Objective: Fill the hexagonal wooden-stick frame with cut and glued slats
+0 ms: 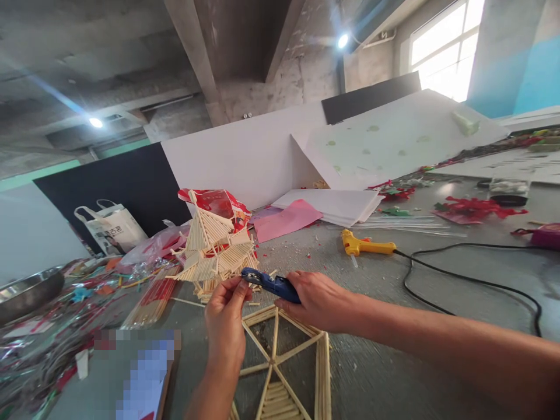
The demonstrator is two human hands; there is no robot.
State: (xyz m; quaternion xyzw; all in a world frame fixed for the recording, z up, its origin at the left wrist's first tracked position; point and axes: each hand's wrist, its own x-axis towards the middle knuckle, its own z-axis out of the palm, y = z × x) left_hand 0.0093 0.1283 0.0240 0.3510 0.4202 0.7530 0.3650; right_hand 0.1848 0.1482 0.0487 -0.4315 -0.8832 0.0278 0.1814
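Observation:
My right hand (315, 298) is wrapped round a blue-handled hand cutter (273, 284), whose head points left. At that head, the fingers of my left hand (227, 312) are pinched together; what is between them is too small to make out. Just below both hands lies a many-sided frame of pale wooden sticks (322, 373), with spokes meeting at a centre and one section filled with sticks side by side. Behind my left hand stands a small tiered pavilion model (212, 242) of the same sticks, with sloping roofs. Short stick pieces lie near its base.
A yellow glue gun (371, 246) lies to the right, its black cord (426, 280) looping across the table. At left are packed sticks (151, 298), a metal bowl (32, 291) and scattered craft scraps. Pink paper (286, 220) and white boards (332, 204) lie at the back.

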